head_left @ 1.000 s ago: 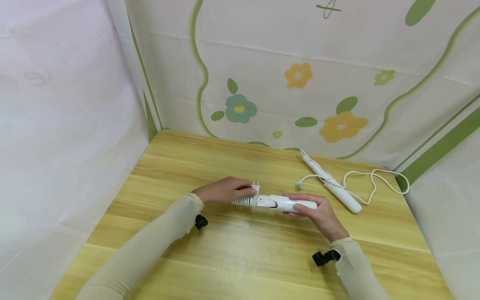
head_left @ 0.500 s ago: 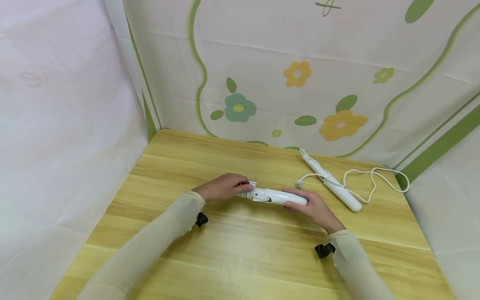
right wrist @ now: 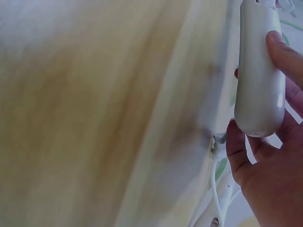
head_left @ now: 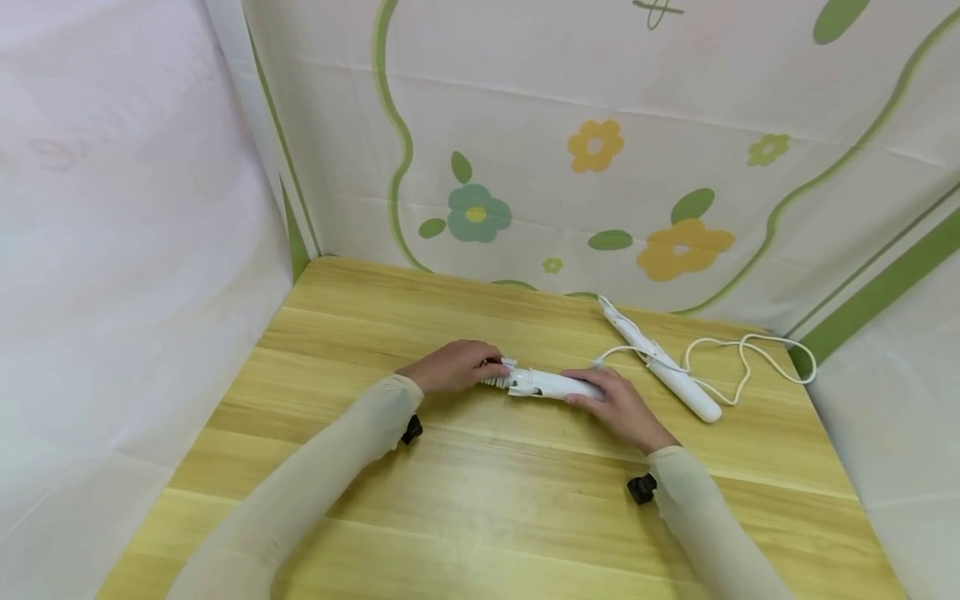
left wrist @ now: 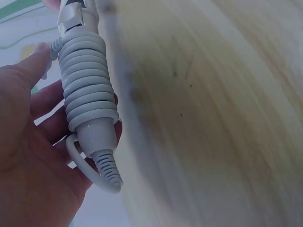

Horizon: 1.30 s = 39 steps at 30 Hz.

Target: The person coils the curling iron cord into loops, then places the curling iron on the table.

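A white hair straightener [head_left: 551, 384] is held crosswise between both hands, over the middle of the table. Its cord [left wrist: 87, 78] is wound in tight coils round one end. My left hand [head_left: 453, 367] grips that coiled end, fingers behind it; in the left wrist view the thumb lies by the cord's ribbed plug end. The white plug [head_left: 508, 363] sticks up beside the left fingertips. My right hand [head_left: 618, 406] holds the smooth rounded end [right wrist: 260, 90] between thumb and fingers. The palm side of the right hand is hidden in the head view.
A second white hair straightener [head_left: 678, 387] lies slantwise at the back right, its loose cord [head_left: 746, 358] looping toward the right edge. That cord's plug [head_left: 597, 362] is close behind my right hand. Flowered cloth [head_left: 555, 167] hangs behind the wooden table [head_left: 480, 517].
Both hands have moved slightly away from me with the hair straightener, the right hand also leftward. The straightener has rolled a little. The second one has stayed put.
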Available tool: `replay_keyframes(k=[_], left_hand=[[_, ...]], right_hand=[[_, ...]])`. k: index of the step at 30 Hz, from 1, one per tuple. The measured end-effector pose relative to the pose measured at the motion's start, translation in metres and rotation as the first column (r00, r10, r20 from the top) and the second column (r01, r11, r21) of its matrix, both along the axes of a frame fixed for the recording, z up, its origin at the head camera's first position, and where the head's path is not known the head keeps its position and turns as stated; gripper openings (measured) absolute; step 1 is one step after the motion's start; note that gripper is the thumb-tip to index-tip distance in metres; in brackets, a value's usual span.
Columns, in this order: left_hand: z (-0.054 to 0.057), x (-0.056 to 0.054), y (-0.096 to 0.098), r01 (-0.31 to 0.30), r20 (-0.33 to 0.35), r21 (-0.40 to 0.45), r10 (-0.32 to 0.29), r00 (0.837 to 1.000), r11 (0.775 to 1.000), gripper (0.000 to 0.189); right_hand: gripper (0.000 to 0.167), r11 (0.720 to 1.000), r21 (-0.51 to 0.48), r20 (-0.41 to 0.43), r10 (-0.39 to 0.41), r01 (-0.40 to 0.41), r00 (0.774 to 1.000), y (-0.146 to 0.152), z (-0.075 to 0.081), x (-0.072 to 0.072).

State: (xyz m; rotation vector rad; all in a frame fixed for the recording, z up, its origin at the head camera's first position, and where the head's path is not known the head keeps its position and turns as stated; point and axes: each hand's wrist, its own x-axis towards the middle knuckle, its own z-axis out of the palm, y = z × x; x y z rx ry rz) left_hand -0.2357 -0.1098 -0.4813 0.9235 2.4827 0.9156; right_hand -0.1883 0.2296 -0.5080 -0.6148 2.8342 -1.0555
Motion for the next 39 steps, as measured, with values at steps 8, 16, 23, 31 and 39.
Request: replay_keyframes(k=[8,16,23,31,39], left_hand=[[-0.008,-0.007,-0.007,-0.002,-0.039,-0.023,0.001,0.999,1.0,0.036],[-0.012,-0.01,-0.014,0.004,-0.033,-0.056,-0.006,0.999,0.998,0.058],[-0.011,-0.004,-0.025,0.068,0.011,-0.134,-0.067,0.998,0.989,0.079],[-0.007,-0.001,-0.033,0.093,0.069,-0.122,-0.085,0.994,0.988,0.092],[0.0,-0.004,-0.04,0.04,0.062,-0.071,-0.035,0.997,0.997,0.08]], right_hand=[[0.042,0.999,0.003,-0.002,0.034,-0.034,0.999,-0.008,-0.002,-0.006],[0.047,0.999,0.031,0.022,0.018,-0.018,1.0,-0.012,-0.002,-0.006],[0.051,0.999,0.043,0.046,0.016,-0.018,0.999,-0.009,-0.004,-0.006],[0.057,1.0,0.03,0.057,0.006,-0.008,0.998,-0.006,-0.003,-0.004],[0.053,0.999,0.036,0.018,-0.04,0.039,0.999,0.014,0.002,0.004]])
